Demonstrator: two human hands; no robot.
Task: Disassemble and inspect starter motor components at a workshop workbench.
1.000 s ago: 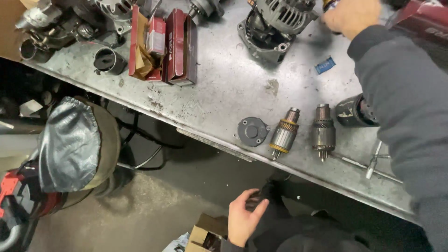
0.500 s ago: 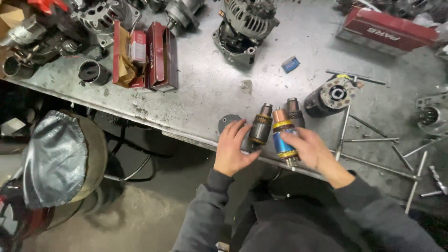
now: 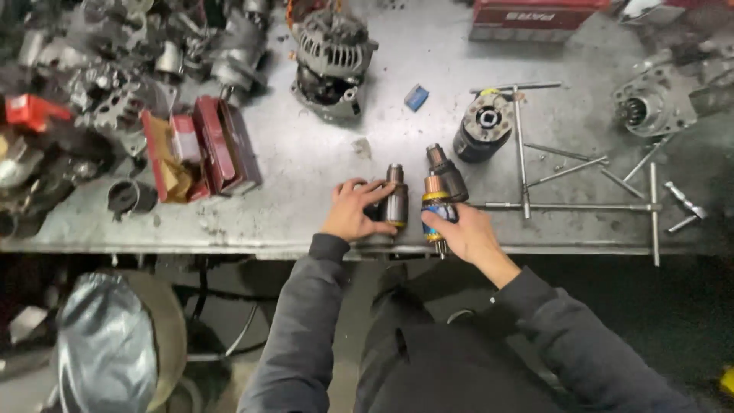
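Three starter armatures lie side by side near the front edge of a grey metal workbench (image 3: 306, 164). My left hand (image 3: 353, 210) grips the left armature (image 3: 395, 200), fingers around its steel core. My right hand (image 3: 463, 233) holds a second armature (image 3: 435, 206) with a copper commutator and a blue and yellow band. A third, darker armature (image 3: 447, 172) lies just behind it, untouched. Both forearms wear dark grey sleeves.
An alternator (image 3: 330, 61) stands at the back centre, a black motor housing (image 3: 483, 130) to the right of the armatures, long steel bolts (image 3: 566, 206) beside it. An open red box (image 3: 202, 153) lies to the left, engine parts beyond it. A lined bin (image 3: 115, 344) stands below.
A second ago my right hand reached far back and my left hand was below the bench. Both hands have since come to the armatures and gripped them; the view shifted right.
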